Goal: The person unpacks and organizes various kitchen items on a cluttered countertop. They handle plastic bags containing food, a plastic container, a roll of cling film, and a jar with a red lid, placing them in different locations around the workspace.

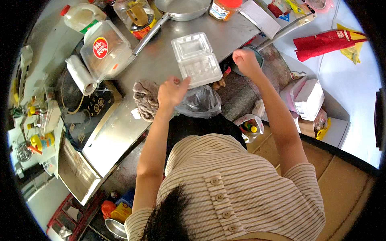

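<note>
An opened clear plastic clamshell container [200, 70] lies on the metal counter, its lid spread away from me. My left hand [172, 92] is at its near left corner, between a crumpled brown cloth [146, 98] and a clear plastic bag [202, 102] at the counter's front edge. Whether its fingers touch the container or the bag I cannot tell. My right hand [248, 61] is raised to the right of the container, past the counter edge, with its fingers curled; whether something small is inside them is hidden.
A frying pan [184, 9], a red-lidded jar [224, 9] and a white pad [260, 18] stand or lie at the back. On the left are a large plastic jug [104, 49], a plastic film roll [80, 75] and an induction cooktop [90, 105]. A white foam box [309, 99] is at right.
</note>
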The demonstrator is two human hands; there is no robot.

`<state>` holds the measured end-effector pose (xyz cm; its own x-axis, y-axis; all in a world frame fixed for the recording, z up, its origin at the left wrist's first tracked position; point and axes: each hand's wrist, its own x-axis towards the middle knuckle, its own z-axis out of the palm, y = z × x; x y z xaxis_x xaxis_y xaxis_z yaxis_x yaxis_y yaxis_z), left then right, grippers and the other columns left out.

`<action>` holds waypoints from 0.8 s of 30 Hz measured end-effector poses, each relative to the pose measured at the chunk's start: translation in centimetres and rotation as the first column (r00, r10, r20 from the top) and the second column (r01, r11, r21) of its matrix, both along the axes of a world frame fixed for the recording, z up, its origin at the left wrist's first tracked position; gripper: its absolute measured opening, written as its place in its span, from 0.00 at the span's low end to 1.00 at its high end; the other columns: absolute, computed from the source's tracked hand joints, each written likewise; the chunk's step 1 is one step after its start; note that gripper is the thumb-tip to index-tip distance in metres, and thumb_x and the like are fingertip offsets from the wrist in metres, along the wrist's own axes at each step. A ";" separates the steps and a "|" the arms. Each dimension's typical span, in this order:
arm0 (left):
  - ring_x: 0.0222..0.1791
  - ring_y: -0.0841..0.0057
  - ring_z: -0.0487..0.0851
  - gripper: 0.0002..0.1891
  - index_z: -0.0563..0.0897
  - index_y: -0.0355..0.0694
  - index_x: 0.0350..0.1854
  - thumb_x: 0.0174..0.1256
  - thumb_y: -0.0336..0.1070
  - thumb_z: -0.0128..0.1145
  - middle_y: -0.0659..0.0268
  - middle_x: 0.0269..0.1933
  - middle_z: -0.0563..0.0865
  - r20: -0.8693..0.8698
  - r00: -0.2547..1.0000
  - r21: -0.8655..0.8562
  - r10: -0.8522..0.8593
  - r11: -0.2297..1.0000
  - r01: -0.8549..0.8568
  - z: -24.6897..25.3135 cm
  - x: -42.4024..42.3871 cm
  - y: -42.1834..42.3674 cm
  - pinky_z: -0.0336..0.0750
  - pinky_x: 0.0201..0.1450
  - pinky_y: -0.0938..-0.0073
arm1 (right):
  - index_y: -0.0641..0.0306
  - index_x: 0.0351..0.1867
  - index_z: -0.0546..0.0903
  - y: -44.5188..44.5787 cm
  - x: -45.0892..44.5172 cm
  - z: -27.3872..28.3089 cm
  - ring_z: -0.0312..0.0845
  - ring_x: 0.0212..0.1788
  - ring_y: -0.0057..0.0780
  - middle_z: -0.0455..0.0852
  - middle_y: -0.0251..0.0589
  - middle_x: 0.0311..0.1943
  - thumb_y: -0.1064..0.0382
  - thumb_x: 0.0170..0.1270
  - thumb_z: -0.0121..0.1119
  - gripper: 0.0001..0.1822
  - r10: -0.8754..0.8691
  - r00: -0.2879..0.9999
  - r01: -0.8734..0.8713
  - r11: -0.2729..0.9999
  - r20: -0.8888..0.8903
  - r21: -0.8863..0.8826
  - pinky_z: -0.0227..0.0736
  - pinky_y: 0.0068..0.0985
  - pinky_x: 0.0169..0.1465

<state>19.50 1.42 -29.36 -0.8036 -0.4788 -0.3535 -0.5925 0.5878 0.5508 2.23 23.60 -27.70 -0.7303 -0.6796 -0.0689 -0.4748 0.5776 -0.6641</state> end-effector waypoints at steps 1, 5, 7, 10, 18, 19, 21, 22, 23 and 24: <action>0.43 0.55 0.81 0.29 0.79 0.33 0.43 0.56 0.58 0.53 0.48 0.38 0.84 0.090 0.995 0.019 -0.042 0.999 0.040 0.3 0.1 0.2 0.73 0.46 0.63 | 0.63 0.35 0.75 -0.9 0.1 -0.2 0.77 0.28 0.37 0.79 0.48 0.23 0.62 0.52 0.52 0.10 -0.069 0.996 0.070 0.997 0.053 -0.023 0.68 0.33 0.35; 0.40 0.53 0.81 0.25 0.79 0.33 0.38 0.57 0.56 0.51 0.48 0.35 0.83 -0.003 1.000 0.012 -0.007 1.000 0.007 -1.1 -0.7 1.2 0.73 0.45 0.58 | 0.69 0.45 0.73 -4.6 1.2 -0.6 0.77 0.31 0.35 0.82 0.45 0.28 0.47 0.48 0.59 0.28 -0.193 0.954 0.184 0.981 0.232 0.060 0.70 0.30 0.37; 0.38 0.51 0.81 0.22 0.78 0.33 0.34 0.58 0.52 0.51 0.46 0.35 0.83 -0.114 0.993 0.014 -0.018 1.000 0.020 -1.3 -1.3 1.8 0.73 0.43 0.57 | 0.71 0.47 0.73 -5.1 1.7 -1.5 0.78 0.33 0.35 0.82 0.45 0.30 0.45 0.48 0.59 0.31 -0.119 0.964 0.086 0.986 0.237 0.146 0.70 0.28 0.39; 0.35 0.48 0.80 0.17 0.75 0.33 0.31 0.60 0.46 0.50 0.44 0.32 0.82 -0.241 0.970 -0.012 0.005 1.000 -0.008 -0.4 -0.4 2.9 0.73 0.40 0.55 | 0.68 0.49 0.74 -3.9 2.5 -2.0 0.78 0.37 0.31 0.83 0.47 0.37 0.39 0.54 0.55 0.33 -0.150 0.795 0.214 0.976 0.587 -0.040 0.71 0.29 0.41; 0.27 0.48 0.78 0.15 0.72 0.31 0.29 0.61 0.42 0.50 0.46 0.24 0.79 -0.377 0.924 0.259 0.061 0.965 0.042 1.3 0.3 5.3 0.71 0.32 0.58 | 0.60 0.32 0.74 9.7 2.6 -4.8 0.76 0.31 0.26 0.81 0.41 0.32 0.36 0.64 0.40 0.27 -0.344 0.561 0.731 0.633 0.753 -0.255 0.68 0.22 0.35; 0.27 0.48 0.78 0.15 0.72 0.31 0.29 0.61 0.42 0.50 0.46 0.23 0.79 -0.385 0.922 0.266 0.041 0.962 0.069 1.1 0.0 5.7 0.70 0.31 0.59 | 0.58 0.29 0.73 12.2 2.3 -5.9 0.75 0.29 0.25 0.80 0.39 0.30 0.38 0.64 0.41 0.25 -0.217 0.572 0.686 0.655 0.791 -0.317 0.68 0.22 0.33; 0.26 0.50 0.78 0.15 0.72 0.31 0.28 0.61 0.41 0.50 0.48 0.23 0.79 -0.367 0.930 0.250 -0.012 0.962 0.111 1.5 -0.6 6.6 0.71 0.32 0.60 | 0.56 0.28 0.70 14.7 2.5 -6.1 0.74 0.27 0.24 0.79 0.38 0.29 0.43 0.64 0.46 0.19 0.247 0.515 0.563 0.625 0.821 -0.541 0.67 0.21 0.31; 0.26 0.51 0.79 0.14 0.72 0.31 0.28 0.61 0.41 0.50 0.48 0.23 0.79 -0.360 0.932 0.243 -0.035 0.961 0.130 1.9 -0.8 7.1 0.71 0.32 0.61 | 0.56 0.28 0.70 14.9 3.3 -5.3 0.74 0.27 0.23 0.79 0.37 0.29 0.45 0.63 0.48 0.17 0.304 0.478 0.564 0.613 0.824 -0.553 0.68 0.20 0.31; 0.26 0.53 0.79 0.14 0.72 0.31 0.28 0.61 0.41 0.50 0.49 0.23 0.79 -0.359 0.932 0.253 -0.053 0.955 0.152 2.2 -0.6 7.4 0.71 0.32 0.61 | 0.57 0.32 0.72 11.1 5.6 -1.3 0.74 0.28 0.23 0.80 0.37 0.31 0.47 0.63 0.50 0.15 0.026 0.454 0.677 0.641 0.891 -0.363 0.68 0.20 0.32; 0.26 0.54 0.80 0.15 0.72 0.31 0.28 0.61 0.41 0.50 0.50 0.23 0.80 -0.365 0.927 0.269 -0.084 0.944 0.191 2.7 -0.6 8.0 0.71 0.32 0.62 | 0.58 0.36 0.73 8.8 7.1 1.2 0.75 0.30 0.22 0.80 0.37 0.32 0.50 0.62 0.52 0.14 -0.264 0.385 0.787 0.594 0.884 -0.166 0.69 0.19 0.33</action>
